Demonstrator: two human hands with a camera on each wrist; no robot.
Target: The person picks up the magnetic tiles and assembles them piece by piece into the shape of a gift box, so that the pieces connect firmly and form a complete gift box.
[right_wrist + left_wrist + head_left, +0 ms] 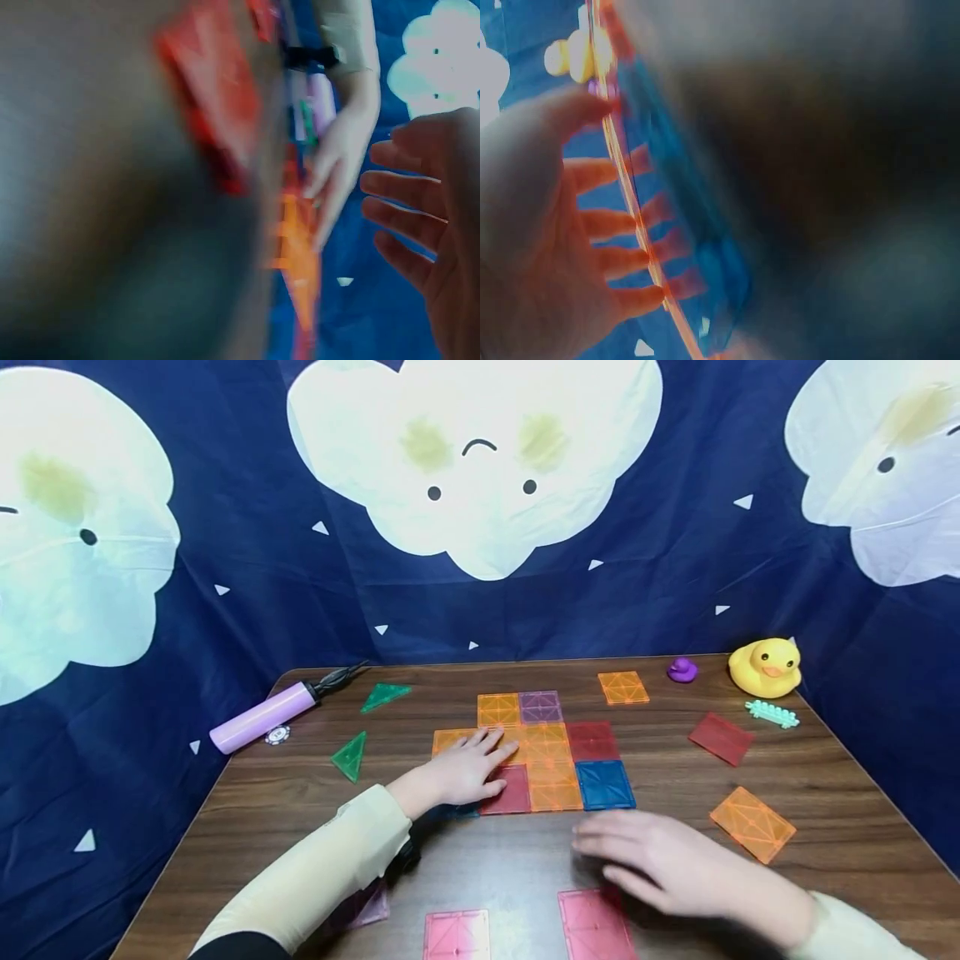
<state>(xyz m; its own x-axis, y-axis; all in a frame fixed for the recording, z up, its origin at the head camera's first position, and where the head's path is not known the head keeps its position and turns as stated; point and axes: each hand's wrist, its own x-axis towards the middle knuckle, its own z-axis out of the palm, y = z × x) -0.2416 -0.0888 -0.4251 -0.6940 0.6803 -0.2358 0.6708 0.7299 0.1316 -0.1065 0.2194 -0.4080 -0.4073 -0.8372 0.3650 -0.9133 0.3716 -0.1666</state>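
A flat patchwork of see-through magnetic tiles lies mid-table, with orange tiles (553, 787), a purple tile (540, 707), a dark red tile (592, 742) and a blue tile (606, 785) edge to edge. My left hand (463, 770) rests on its left part, fingers spread, covering parts of an orange tile and a red tile (513, 795). In the left wrist view, its fingertips touch the tiles' surface. My right hand (667, 860) hovers at the near right of the patchwork, holding nothing, fingers slightly bent. Below it lies a pink tile (592, 927), partly hidden.
Loose around the patchwork are green triangles (350, 757), orange tiles (752, 824), a red tile (722, 739) and another pink tile (457, 935). A purple pump (264, 718) lies back left. Two ducks, a yellow one (765, 668) and a purple one (682, 670), stand back right.
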